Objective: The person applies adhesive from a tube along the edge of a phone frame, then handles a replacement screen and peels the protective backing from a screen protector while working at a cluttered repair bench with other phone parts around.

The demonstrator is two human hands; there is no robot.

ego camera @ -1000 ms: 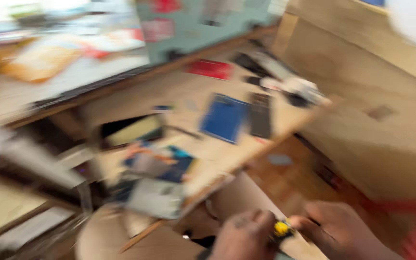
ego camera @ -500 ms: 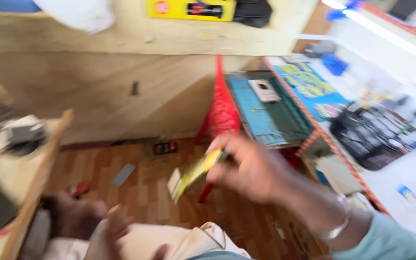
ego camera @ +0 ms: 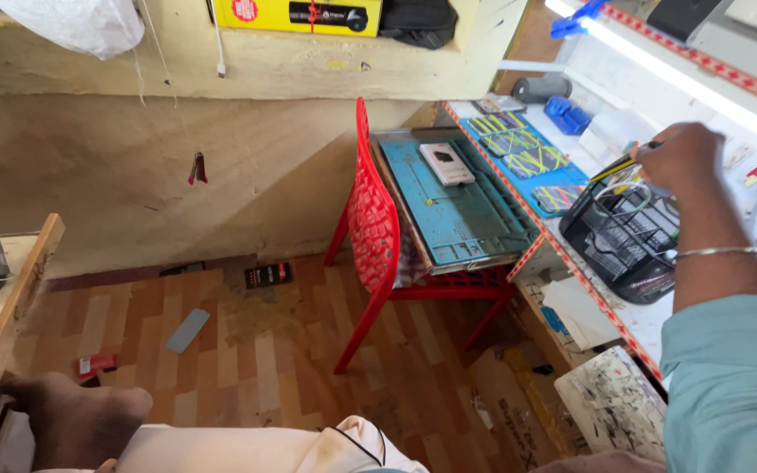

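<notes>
Yellow tool: a thin yellow-and-black tool (ego camera: 617, 166), screwdriver-looking, sits pinched in the person's right hand right above the black wire basket on the counter at the right, tip pointing left and a bit down.
Right hand: the right hand (ego camera: 683, 159) is up over the counter, fingers curled tight together around the back end of that tool, so it's clamped on it. Silver bracelet on the wrist, teal sleeve further down the arm.
Left hand: the left hand (ego camera: 72, 419) is low in the bottom-left corner, down by the edge of the wooden desk and the person's lap. Looks like a loose fist with the knuckles up, but honestly can't tell if anything's inside it or if the fingers are fully closed, since they're hidden from this angle.
Wire basket: the black wire basket (ego camera: 621, 236) stands on the white counter (ego camera: 650, 328), just under the right hand, with some metal rings or loops poking out of the top.
Chair: a red plastic chair (ego camera: 370, 223) is pushed up beside the counter, with a teal work mat (ego camera: 462, 206) lying across the seat and a small white box (ego camera: 446, 164) on top of the mat.
Counter stuff: a blue mat (ego camera: 532, 162) with bundles of striped strips lies further back, well apart from the hand.
Floor: wood-pattern floor (ego camera: 247, 342) with a few small scraps and a dark little packet near the wall.
Desk: a wooden desk (ego camera: 6, 315) edge runs along the left.
</notes>
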